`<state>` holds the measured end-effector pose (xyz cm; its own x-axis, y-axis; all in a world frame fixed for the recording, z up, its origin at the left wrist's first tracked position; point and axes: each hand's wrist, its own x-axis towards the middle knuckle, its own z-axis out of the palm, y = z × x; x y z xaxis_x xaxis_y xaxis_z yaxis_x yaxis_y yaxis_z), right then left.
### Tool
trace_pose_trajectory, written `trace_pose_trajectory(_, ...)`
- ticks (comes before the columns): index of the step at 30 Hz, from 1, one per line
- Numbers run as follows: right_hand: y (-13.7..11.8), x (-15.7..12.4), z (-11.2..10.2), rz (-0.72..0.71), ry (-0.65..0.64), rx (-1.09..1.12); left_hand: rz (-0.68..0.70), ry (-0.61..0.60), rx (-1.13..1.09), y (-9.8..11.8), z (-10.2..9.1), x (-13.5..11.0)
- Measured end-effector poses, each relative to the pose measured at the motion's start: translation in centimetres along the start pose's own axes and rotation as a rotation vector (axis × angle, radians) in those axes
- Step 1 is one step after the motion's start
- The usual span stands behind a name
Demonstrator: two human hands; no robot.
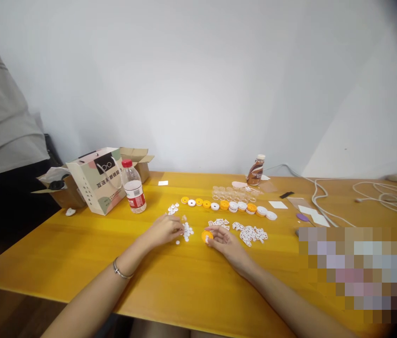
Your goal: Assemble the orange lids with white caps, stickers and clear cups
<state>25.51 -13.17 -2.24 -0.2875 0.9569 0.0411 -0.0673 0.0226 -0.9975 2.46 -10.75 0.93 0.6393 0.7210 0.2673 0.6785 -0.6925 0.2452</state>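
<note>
one orange disc is pinched in the right hand, just beside a heap of small white pieces on the table.
left hand is curled, fingertips together on the heap; a pinch cannot be confirmed. disc is likely held close for short reach. row of discs behind: about eleven counted, five orange, six white.

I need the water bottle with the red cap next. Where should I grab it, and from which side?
Grip the water bottle around its round middle, at the red label; it stands upright. Come from the front or right, since the paper bag stands close on its left.
</note>
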Motion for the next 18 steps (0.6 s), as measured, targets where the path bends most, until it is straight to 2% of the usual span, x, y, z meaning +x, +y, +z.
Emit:
trace_pose_trajectory(3,0.1,-0.1,0.1,-0.015,-0.011,0.000,-0.002,0.069,-0.154,0.7,0.5,0.2)
trace_pose_trajectory(7,0.4,0.0,0.3,-0.021,-0.030,-0.014,-0.074,0.137,-0.389,2.0,1.7,0.5)
trace_pose_trajectory(13,0.6,0.0,0.7,0.003,-0.032,-0.031,-0.127,0.208,-0.517,3.9,2.7,0.8)
trace_pose_trajectory(18,0.5,-0.2,1.0,0.004,-0.059,-0.017,-0.147,0.233,-0.558,4.4,3.1,1.3)
